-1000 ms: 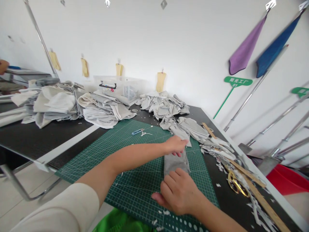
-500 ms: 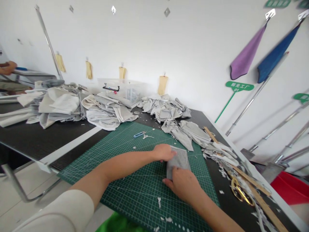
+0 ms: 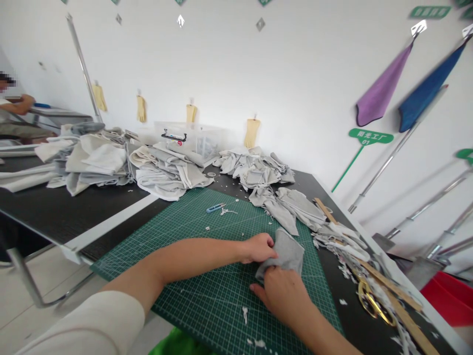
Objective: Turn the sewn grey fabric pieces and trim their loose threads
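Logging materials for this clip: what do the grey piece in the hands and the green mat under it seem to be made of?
Grey piece: soft knit-like fabric, matte; it crumples and folds between the left hand and right hand. Green mat: probably a vinyl or rubber cutting mat, flat, with a printed white grid.

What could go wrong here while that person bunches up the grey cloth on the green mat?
The grey cloth sits bunched between the left hand and right hand, so it may crease unevenly. White scraps litter the cutting mat and could cling to it. The gold scissors lie close to the right elbow's side, perhaps easy to knock.
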The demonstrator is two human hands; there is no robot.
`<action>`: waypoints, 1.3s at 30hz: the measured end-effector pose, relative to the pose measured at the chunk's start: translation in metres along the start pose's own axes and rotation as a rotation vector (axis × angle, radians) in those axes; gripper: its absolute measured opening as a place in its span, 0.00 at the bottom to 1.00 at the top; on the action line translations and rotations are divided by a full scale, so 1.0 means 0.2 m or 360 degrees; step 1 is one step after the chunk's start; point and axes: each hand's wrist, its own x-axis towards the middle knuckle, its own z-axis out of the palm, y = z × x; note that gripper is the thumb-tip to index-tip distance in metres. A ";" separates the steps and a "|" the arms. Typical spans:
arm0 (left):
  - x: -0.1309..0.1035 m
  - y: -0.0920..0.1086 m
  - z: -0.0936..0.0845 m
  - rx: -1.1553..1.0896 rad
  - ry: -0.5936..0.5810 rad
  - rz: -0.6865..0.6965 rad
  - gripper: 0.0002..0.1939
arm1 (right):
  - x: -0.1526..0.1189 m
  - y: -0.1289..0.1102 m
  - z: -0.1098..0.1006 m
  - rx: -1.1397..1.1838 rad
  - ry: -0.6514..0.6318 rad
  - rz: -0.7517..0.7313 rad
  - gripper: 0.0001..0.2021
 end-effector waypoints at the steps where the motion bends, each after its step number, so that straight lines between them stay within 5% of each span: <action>1: 0.00 0.00 0.01 -0.0012 0.0030 -0.0040 0.20 | 0.00 -0.01 0.00 -0.0016 0.0007 0.0005 0.24; 4: 0.00 -0.02 0.02 -0.0057 0.0115 -0.0040 0.23 | -0.02 -0.02 -0.01 -0.0066 0.0053 0.0043 0.26; 8: 0.01 -0.06 0.01 -0.0013 0.0125 -0.0010 0.13 | -0.01 -0.04 0.00 -0.0046 0.0075 0.0066 0.28; 15: 0.02 -0.01 -0.16 0.0277 0.0531 0.0314 0.08 | 0.05 0.01 0.10 0.0076 0.0264 -0.0100 0.36; 26: -0.05 0.14 -0.47 0.0589 0.0365 0.0701 0.09 | 0.14 0.04 0.18 0.0182 0.0575 -0.0486 0.35; 35: -0.08 0.08 -0.65 0.0611 0.0585 0.0597 0.09 | 0.25 0.18 0.22 0.0640 0.0167 -0.0400 0.30; 39: -0.09 0.05 -0.72 0.0741 0.0588 0.0524 0.09 | 0.28 0.19 0.28 0.0657 0.0172 -0.0373 0.30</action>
